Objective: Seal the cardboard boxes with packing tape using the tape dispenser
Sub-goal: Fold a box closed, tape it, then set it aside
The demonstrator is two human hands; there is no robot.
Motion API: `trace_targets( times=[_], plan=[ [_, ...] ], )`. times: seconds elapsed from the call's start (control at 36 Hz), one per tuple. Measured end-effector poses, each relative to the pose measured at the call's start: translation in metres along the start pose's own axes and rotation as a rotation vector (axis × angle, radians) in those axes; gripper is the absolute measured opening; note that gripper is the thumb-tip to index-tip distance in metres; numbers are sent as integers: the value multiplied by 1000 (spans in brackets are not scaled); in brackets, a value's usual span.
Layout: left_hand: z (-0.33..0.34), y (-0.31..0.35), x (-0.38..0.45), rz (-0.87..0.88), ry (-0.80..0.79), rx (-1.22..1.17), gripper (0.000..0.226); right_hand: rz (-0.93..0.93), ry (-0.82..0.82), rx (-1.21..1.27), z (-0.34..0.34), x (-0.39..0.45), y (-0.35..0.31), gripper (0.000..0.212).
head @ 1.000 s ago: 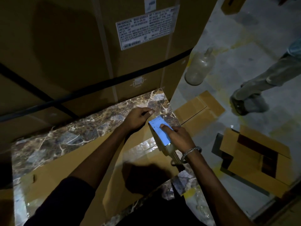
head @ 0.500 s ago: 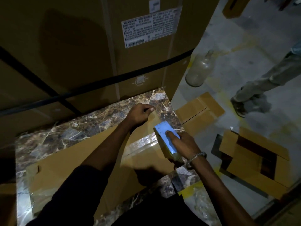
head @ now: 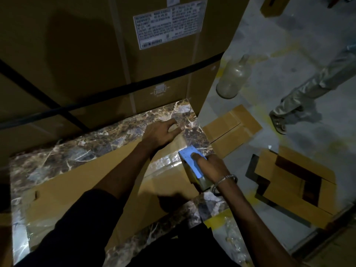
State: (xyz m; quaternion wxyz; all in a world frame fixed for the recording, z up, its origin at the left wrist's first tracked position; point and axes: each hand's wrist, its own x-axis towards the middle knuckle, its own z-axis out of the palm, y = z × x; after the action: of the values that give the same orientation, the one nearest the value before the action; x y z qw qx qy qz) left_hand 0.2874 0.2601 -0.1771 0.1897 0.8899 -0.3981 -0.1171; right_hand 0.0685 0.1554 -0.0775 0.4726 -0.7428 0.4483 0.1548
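Centrally, the right hand (head: 213, 168) gripping the blue tape dispenser (head: 192, 166) has reached the flat brown cardboard box's (head: 81, 182) right edge on the marbled worktop (head: 57, 151); the left hand (head: 160, 132) presses flat; cutting probably follows.

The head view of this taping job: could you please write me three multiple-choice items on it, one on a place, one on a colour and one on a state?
1. Where does the glass bottle stand?
A. on the floor beside the big strapped box
B. on the marble table
C. on the flattened carton

2. What colour is the top of the tape dispenser?
A. red
B. light blue
C. black

3. What is the left hand doing?
A. hanging idle
B. gripping the bottle
C. resting on the flat cardboard box at its far end

Answers: 1 A, it sits on grey floor by the box's corner; 2 B, the plate under the right hand is pale blue; 3 C, its fingers lie on the cardboard.
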Motion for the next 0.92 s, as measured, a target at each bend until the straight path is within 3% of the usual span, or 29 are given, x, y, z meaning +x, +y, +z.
trace_targets(
  times=[0.31, 0.5, 0.72, 0.83, 0.92],
  plan=[
    [8, 0, 2, 57, 50, 96, 45, -16, -90, -48, -20, -26, 46, 61],
    [0, 7, -3, 40, 29, 64, 49, 64, -103, 135, -23, -54, 106, 61],
    [-2, 15, -14, 4, -9, 37, 77, 49, 29, 110, 4, -60, 107, 59],
    [1, 40, -30, 223, 17, 114, 61, 62, 73, 144, 8, -64, 103, 59],
    [17, 70, -55, 458, -86, 88, 58, 92, 85, 184, 9, -61, 105, 57]
  ],
)
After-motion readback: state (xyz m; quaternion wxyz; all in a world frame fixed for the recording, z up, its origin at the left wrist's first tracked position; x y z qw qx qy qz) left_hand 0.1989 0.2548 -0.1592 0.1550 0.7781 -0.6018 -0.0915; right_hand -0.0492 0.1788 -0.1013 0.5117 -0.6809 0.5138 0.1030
